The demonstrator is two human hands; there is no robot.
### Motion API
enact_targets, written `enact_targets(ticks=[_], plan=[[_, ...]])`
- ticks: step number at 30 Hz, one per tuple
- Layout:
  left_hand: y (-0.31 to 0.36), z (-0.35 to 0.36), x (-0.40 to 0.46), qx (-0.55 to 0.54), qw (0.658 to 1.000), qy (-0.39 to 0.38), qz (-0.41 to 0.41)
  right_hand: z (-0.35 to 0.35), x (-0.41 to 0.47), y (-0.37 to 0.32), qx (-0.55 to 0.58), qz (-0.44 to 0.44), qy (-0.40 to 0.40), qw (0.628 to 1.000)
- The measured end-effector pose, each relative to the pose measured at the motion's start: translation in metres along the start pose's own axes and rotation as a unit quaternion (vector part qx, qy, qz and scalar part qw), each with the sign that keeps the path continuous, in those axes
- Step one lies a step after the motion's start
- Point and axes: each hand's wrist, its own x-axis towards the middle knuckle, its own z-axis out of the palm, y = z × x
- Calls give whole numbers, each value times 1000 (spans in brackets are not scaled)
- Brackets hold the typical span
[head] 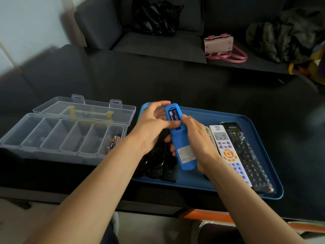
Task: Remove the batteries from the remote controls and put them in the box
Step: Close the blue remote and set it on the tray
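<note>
- The blue remote point(182, 138) is held back-side up over the blue tray point(246, 120), its battery bay open at the far end, with the purple battery point(173, 115) seated inside.
- The right hand point(198, 143) is wrapped round the remote's lower half and carries it; the grip is firm and full.
- The left hand point(153, 127) rests its thumb across the bay just below the battery, fingers curled behind the remote's far end (whether the thumb already bears on the cell cannot be told).
- To do this step well, the thumb should, in my judgement, press the cell towards its spring end and lever the free end up, while the right hand holds the casing level over the tray so that a loose cell drops there.
- The clear box point(63, 136) stands open left of the tray; its compartment nearest the tray already holds loose batteries point(113, 141), the likely destination.
- Other remotes lie on the tray: black remotes point(158, 161) under the hands, a white remote point(228, 152) and a long black remote point(246, 152) to the right.
</note>
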Motion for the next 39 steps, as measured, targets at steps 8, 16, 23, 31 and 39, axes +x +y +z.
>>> enact_targets(ticks=[8, 16, 23, 31, 39], plan=[[3, 2, 4, 41, 999, -12, -6, -3, -1, -5, 19, -4, 11, 1000], [-6, 13, 9, 163, 983, 70, 51, -28, 2, -8, -22, -14, 50, 998], [-23, 21, 23, 498, 848, 30, 181, -49, -3, -2, -61, -15, 65, 996], [-42, 37, 24, 682, 709, -36, 172, -64, -4, -2, -18, 4, 86, 996], [-45, 47, 22, 706, 662, 75, 240, -70, -9, -5, 22, 34, 74, 996]])
